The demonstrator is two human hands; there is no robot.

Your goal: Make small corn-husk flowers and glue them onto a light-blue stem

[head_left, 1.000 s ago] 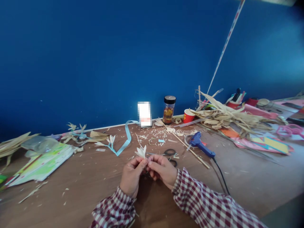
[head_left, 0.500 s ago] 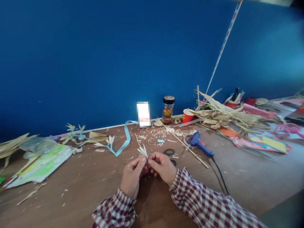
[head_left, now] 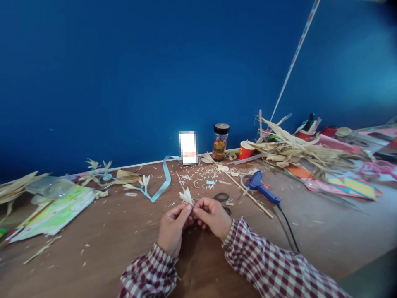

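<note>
A small pale husk flower (head_left: pixel 186 195) with pointed petals stands up between my fingertips above the brown table (head_left: pixel 118 236). My left hand (head_left: pixel 172 227) pinches its base from the left. My right hand (head_left: pixel 212 216) pinches the same base from the right, thumbs almost touching. Both sleeves are red and white check. Black scissors (head_left: pixel 222 198) lie just behind my right hand.
A blue glue gun (head_left: pixel 262 188) with a black cord lies to the right, beside a thin stick (head_left: pixel 245 192). Dry husks (head_left: pixel 297 151), a red cup (head_left: pixel 246 150) and a jar (head_left: pixel 220 142) stand at the back. A blue ribbon (head_left: pixel 163 184) and green paper (head_left: pixel 52 211) lie left.
The flower has turned a little in my fingers, its petals now more upright. Both hands stay in nearly the same place.
</note>
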